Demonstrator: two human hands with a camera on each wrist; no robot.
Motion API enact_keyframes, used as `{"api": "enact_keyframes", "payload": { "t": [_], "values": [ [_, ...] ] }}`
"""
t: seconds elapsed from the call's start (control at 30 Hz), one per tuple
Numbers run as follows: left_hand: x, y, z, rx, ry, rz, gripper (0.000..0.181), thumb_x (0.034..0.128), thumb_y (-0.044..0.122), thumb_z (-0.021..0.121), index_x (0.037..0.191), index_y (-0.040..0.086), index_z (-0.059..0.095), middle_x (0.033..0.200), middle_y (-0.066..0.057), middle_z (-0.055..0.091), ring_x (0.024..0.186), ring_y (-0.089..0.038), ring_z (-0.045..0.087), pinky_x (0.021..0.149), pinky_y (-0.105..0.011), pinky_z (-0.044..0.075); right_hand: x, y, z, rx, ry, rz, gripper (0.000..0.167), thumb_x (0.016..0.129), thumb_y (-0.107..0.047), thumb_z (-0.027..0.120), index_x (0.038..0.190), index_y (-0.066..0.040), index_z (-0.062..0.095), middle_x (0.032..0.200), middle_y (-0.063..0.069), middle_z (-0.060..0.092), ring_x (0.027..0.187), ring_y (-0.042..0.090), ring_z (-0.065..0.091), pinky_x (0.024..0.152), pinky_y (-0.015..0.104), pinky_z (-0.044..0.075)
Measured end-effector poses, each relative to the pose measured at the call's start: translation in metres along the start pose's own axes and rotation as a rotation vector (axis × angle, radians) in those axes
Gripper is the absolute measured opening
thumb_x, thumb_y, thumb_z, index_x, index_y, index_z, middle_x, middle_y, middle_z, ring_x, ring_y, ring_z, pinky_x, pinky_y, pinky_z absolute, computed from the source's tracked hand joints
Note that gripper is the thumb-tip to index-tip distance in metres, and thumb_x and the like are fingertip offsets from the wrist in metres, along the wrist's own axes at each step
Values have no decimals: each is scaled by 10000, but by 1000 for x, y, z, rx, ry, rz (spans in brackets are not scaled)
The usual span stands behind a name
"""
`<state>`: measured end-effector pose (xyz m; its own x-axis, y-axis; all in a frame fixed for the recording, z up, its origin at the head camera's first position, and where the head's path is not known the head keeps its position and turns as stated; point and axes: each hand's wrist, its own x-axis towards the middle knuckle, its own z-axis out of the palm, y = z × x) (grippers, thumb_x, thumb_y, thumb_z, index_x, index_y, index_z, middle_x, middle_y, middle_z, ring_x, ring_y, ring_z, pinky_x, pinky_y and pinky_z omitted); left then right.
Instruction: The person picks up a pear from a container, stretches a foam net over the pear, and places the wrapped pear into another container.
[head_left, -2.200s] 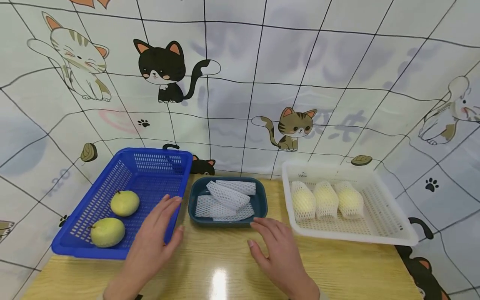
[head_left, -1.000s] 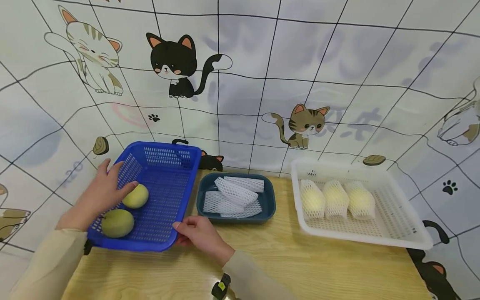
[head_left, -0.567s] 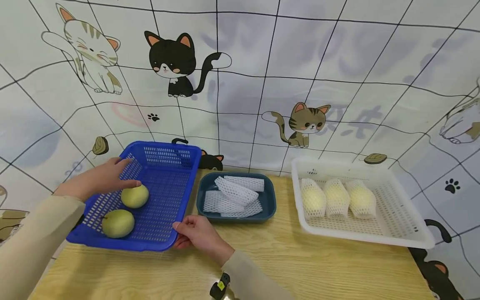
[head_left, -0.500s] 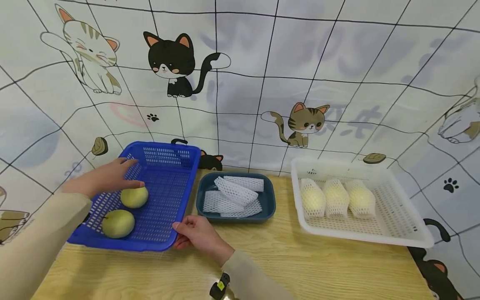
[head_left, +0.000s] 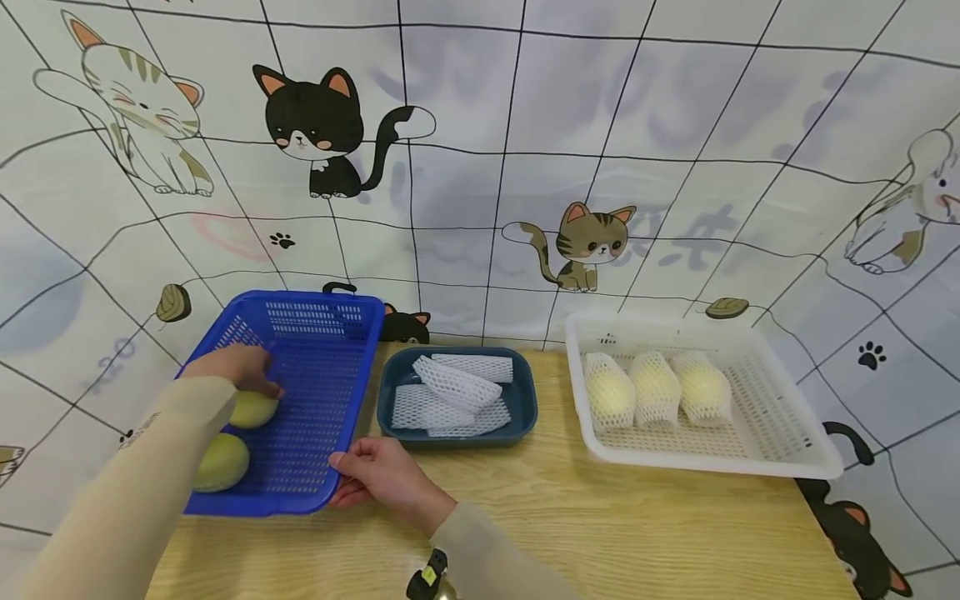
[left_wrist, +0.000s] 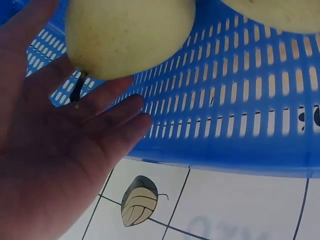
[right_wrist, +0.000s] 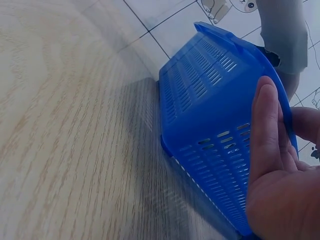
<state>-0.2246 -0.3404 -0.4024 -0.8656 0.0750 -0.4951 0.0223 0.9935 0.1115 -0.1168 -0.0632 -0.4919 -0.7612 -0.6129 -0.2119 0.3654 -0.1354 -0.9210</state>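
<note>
In the head view, the left hand (head_left: 238, 365) is inside the blue basket (head_left: 315, 367), over the rear of two bare yellow-green pears (head_left: 252, 409). The left wrist view has that pear (left_wrist: 130, 35) between thumb and fingers, its dark stem toward the palm. Those fingers are spread and only slightly bent; firm contact cannot be made out. A second pear (head_left: 222, 463) lies nearer the front, partly behind the left sleeve. The right hand (head_left: 386, 477) pinches the basket's front right corner, thumb over the rim and fingers along the outer wall (right_wrist: 210, 115).
A dark teal tray (head_left: 457, 439) with several white foam net sleeves (head_left: 457, 385) sits mid-table. To its right, a white basket (head_left: 780, 417) holds three net-wrapped pears (head_left: 656, 390). A cat-patterned cloth (head_left: 465, 183) stands behind the wooden table (head_left: 600, 533).
The left hand first moved to the basket's left side, then came down around the rear pear. The right hand went from mid-table to the basket's front right corner and now holds it.
</note>
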Motion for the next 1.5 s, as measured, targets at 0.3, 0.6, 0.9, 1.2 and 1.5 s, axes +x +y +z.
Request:
{"api": "enact_keyframes", "payload": {
  "t": [0.3,0.6,0.9,1.2,1.5],
  "values": [
    [-11,-17,12,-129,-31,-56,797,786,452,866,1337,-61,604,1324,-390,556,1168,-602,527,872,-680,501,-1,0,5,5,-17,15,191,1025,-152,659,877,-32,653,829,164,755,657,139,716,652,299,620],
    [-12,-23,11,-134,-83,-91,829,718,440,909,1354,-8,621,1319,-373,561,1150,-584,533,880,-690,487,-2,-4,7,2,1,27,177,1018,-146,666,878,-36,667,805,144,750,637,144,709,611,269,609],
    [-18,-6,-9,-25,-32,-12,778,733,367,900,1332,-39,613,1348,-359,559,1213,-598,515,880,-713,484,-2,-9,2,-36,24,19,185,1021,-139,657,894,-4,669,811,164,749,642,146,709,683,363,632],
    [-25,-7,-26,56,178,102,719,731,339,829,1282,-68,610,1098,-264,659,893,-376,611,726,-565,539,-4,-8,-2,-51,25,33,256,1053,-228,620,983,7,692,840,134,750,672,145,711,710,355,630],
    [-39,15,-36,-78,329,223,737,831,430,815,1295,-58,515,967,-166,657,764,-279,578,626,-402,487,-28,-33,-26,-221,40,-9,260,1044,-215,613,1134,28,640,876,120,720,777,214,725,755,422,632]
  ]
}}
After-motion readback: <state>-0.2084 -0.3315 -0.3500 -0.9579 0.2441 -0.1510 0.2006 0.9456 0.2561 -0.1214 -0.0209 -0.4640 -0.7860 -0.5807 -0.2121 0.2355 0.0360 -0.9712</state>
